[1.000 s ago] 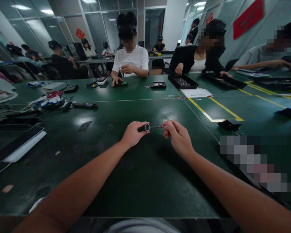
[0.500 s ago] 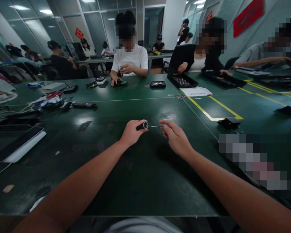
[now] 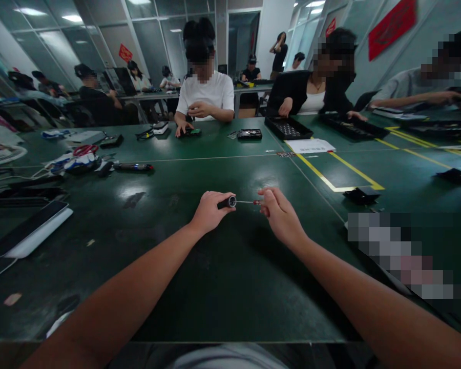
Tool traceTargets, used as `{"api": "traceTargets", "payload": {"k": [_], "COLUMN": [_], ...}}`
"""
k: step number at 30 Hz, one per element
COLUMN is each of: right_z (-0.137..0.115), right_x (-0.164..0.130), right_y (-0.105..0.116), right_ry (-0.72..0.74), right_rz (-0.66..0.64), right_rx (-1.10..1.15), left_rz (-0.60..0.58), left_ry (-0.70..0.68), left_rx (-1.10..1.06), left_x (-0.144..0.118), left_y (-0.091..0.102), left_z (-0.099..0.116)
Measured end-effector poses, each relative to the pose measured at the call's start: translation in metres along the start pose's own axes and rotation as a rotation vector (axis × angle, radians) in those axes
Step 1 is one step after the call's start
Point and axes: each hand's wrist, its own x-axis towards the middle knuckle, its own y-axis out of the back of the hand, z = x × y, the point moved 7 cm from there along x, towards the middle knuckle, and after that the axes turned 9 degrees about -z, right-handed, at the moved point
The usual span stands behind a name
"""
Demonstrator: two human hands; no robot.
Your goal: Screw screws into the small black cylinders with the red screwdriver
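Note:
My left hand is closed around a small black cylinder with a silvery round end that faces right. My right hand pinches a thin screwdriver with a red handle; its slim metal shaft points left and its tip meets the cylinder's silvery end. Both hands hover just above the dark green table, near its middle, with my forearms reaching in from the bottom edge.
Left: a flat white-edged device, cables, red scissors, a dark pen. Right: a small black part by yellow tape lines, a paper sheet, black trays. Other people sit working across the table.
My hands stay together with the screwdriver tip at the cylinder. The right-hand fingers have shifted slightly on the handle; the view has moved a little.

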Motion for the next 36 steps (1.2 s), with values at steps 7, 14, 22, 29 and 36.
{"api": "traceTargets", "payload": {"k": [7,14,22,29,36], "right_z": [0.007,0.016,0.042,0.031,0.024], "right_x": [0.003,0.008,0.01,0.009,0.008], "right_y": [0.0,0.002,0.001,-0.003,0.0], "right_ry": [-0.023,-0.022,-0.278,-0.11,-0.03], "right_rz": [0.0,0.106,0.19,0.178,0.168], "right_rx": [0.049,0.419,0.699,0.631,0.558], "left_rz": [-0.01,-0.047,-0.09,-0.073,-0.06], "left_ry": [0.025,-0.009,0.016,0.018,0.018], "left_rx": [0.006,0.066,0.154,0.125,0.097], "left_x": [0.0,-0.002,-0.002,-0.002,-0.002], "left_y": [0.003,0.001,-0.004,-0.005,-0.005], "left_z": [0.003,0.01,0.01,0.009,0.007]}}
